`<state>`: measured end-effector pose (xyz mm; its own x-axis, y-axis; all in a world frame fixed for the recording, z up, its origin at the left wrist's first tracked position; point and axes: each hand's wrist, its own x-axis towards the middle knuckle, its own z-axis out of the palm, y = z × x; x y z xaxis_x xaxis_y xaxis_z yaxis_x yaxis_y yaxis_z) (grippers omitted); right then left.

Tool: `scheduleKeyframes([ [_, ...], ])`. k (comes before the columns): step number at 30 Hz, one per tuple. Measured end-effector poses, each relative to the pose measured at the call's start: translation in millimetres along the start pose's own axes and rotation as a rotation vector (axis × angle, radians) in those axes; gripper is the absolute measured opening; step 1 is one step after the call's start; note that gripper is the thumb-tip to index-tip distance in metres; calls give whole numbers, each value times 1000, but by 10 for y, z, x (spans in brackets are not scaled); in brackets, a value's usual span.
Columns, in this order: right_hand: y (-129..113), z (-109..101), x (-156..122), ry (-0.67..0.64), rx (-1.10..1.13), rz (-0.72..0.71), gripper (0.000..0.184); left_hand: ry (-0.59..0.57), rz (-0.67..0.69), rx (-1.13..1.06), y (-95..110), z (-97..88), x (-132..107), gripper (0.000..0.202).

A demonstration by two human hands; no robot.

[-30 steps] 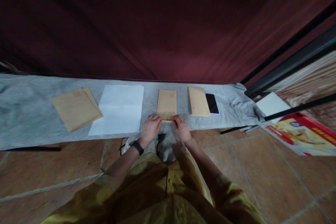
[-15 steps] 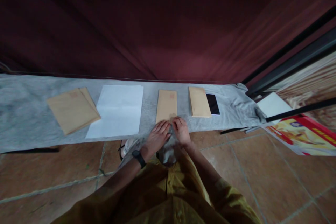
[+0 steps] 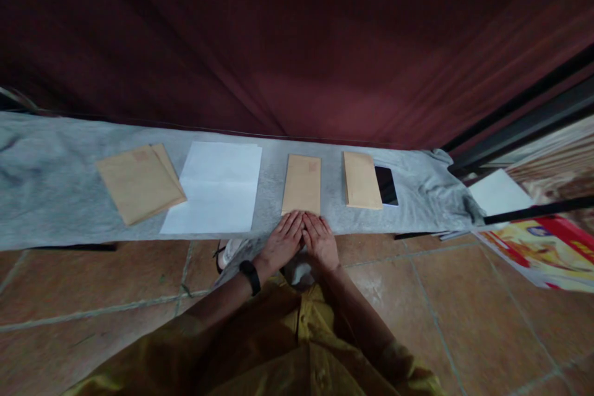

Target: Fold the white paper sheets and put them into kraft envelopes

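Note:
A brown envelope (image 3: 302,184) lies on the grey cloth in front of me, a small reddish mark near its far right corner. Across its near end, my left hand (image 3: 285,238) rests with fingers stretched out flat. Beside it my right hand (image 3: 321,241) presses on the same end, its fingers also extended, and the two hands meet at the middle. The envelope's near edge is hidden under the fingers. To the left lie white paper sheets (image 3: 216,189), partly covered by more brown envelopes (image 3: 142,184). On the right sits a stack of brown envelopes (image 3: 362,180).
A dark phone (image 3: 386,185) lies partly under the right stack. The narrow table with grey cloth (image 3: 417,198) ends at black metal bars (image 3: 524,124). A red and yellow box (image 3: 541,247) stands beyond its right end. A maroon curtain (image 3: 297,62) hangs behind.
My right hand has gone from curled fingers at the envelope's near edge to lying flat on it. My left hand stays beside it. The whole view has shifted slightly.

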<state>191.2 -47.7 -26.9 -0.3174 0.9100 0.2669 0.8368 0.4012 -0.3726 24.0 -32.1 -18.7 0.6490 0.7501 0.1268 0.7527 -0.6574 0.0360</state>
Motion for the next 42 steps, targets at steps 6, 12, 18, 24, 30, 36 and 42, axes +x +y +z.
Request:
scheduleKeyframes([
  [6,9,6,-52,16,-60,36,47,9,-47,-22,-53,-21,-80,60],
  [12,-25,24,-86,49,-96,50,49,-75,-125,-2,-113,-89,-201,66],
  [18,-114,42,-78,45,-125,83,54,-110,-136,-20,-84,-79,-145,76],
  [24,-191,59,-62,59,-147,97,60,-116,-139,16,-58,-97,-67,68],
  [30,-190,111,-76,70,-135,124,63,-83,-161,-59,-78,-115,-60,69],
  [36,-210,180,-104,87,-184,152,64,-38,-147,-31,-100,-90,-82,64],
  [42,-207,232,-119,110,-198,197,65,22,-120,11,-176,-108,-111,59],
])
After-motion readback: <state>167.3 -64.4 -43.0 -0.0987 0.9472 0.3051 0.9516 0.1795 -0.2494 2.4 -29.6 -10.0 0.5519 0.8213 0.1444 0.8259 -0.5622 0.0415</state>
